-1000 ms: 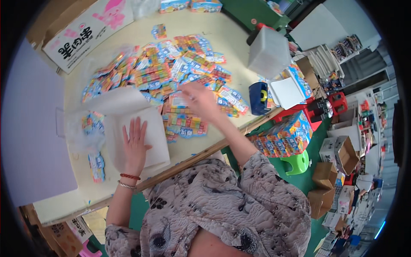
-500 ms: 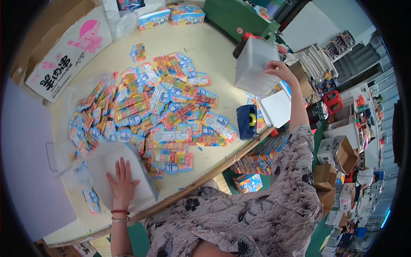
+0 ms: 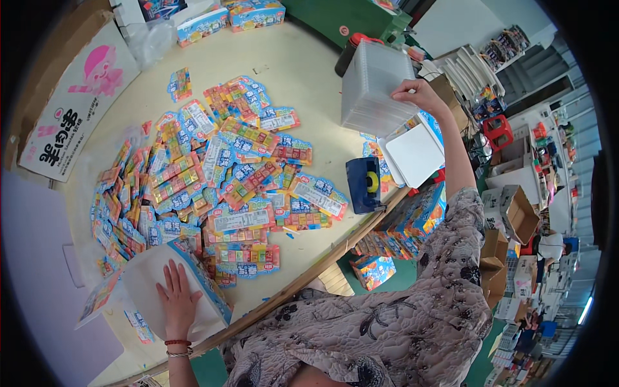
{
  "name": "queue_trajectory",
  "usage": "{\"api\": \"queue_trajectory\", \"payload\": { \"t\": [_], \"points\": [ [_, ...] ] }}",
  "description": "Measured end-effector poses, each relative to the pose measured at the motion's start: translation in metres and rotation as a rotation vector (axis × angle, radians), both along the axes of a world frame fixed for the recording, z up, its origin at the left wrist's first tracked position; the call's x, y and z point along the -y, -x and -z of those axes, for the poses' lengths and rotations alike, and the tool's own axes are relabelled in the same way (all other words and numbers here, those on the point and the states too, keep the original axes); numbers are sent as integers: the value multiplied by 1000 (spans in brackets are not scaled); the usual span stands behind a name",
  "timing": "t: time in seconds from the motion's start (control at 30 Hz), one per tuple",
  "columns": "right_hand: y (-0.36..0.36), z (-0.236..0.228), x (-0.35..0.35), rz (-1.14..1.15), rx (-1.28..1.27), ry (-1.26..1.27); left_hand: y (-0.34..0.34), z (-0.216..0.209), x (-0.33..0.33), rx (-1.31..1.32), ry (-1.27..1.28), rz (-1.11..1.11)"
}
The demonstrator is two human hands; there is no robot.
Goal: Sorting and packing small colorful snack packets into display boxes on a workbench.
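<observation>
My left hand (image 3: 179, 303) lies flat with its fingers apart on the white face of a carton (image 3: 145, 277). The carton has blue printed sides and rests at the near left of the table. At the far right, my right hand (image 3: 422, 97) has its fingers curled in a pinch at the edge of a stack of clear plastic trays (image 3: 371, 87). Whether it grips one tray or several is hidden. Between the hands spreads a heap of small candy packs (image 3: 242, 177) with colourful pieces and blue-edged cards.
A blue tape dispenser (image 3: 363, 187) with yellow tape stands near the table edge. Behind it lie white cards (image 3: 412, 155). A large white cardboard box (image 3: 80, 97) stands at the far left. Printed cartons (image 3: 258, 14) and a green machine (image 3: 329, 22) line the back.
The view has shifted, so the table things sit farther left. A printed flap now shows at the carton's left side, and its blue side is more visible. Both hands keep their places.
</observation>
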State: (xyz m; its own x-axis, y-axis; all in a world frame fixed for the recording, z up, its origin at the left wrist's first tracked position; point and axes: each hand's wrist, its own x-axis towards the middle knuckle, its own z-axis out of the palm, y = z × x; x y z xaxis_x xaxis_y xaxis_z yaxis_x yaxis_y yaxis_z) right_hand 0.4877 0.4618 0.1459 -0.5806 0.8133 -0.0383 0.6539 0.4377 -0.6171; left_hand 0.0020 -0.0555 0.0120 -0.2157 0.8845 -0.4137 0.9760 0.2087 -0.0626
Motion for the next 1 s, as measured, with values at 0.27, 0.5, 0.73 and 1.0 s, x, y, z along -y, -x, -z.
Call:
{"api": "queue_trajectory", "payload": {
  "t": [0.27,0.5,0.73,1.0],
  "points": [
    [1,-2,5,24,-5,1,0,-1,0,-20,-4,0],
    [-1,1,3,36,-42,44,0,2,2,1,-32,6],
    [23,23,52,-22,146,-828,-1,-1,1,23,-28,-28],
    [16,21,-15,193,203,-536,-3,-1,-4,25,-31,-33]
  ]
}}
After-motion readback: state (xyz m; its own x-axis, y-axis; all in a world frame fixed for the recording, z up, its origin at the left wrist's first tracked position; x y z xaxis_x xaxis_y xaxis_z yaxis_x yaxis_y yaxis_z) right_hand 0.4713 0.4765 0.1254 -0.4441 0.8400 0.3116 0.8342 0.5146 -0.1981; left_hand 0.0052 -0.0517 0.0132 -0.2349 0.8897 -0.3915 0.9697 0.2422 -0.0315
